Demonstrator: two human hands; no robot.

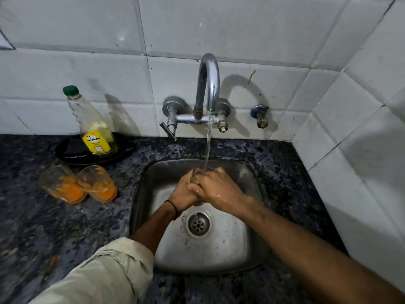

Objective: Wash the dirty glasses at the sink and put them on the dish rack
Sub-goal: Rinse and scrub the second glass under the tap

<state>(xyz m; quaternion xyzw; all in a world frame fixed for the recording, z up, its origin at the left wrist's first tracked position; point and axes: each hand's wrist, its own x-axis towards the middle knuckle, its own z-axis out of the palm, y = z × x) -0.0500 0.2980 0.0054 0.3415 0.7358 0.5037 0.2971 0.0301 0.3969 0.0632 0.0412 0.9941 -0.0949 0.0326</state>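
Two orange-streaked glasses (pixel 99 185) stand side by side on the dark speckled stone desk (pixel 285 172), left of the steel sink (pixel 230 244). A third, clear glass (pixel 193 176) is held above the basin under the chrome tap (pixel 208 84), which is running. The left grip (pixel 183 190) and right grip (pixel 215 188) are both wrapped round it, fingers curled. Behind, a green-capped bottle (pixel 96 128) stands on a black dish (pixel 126 150) against white wall tiles (pixel 87 69); its yellow label appears to read "SAVEMORE".
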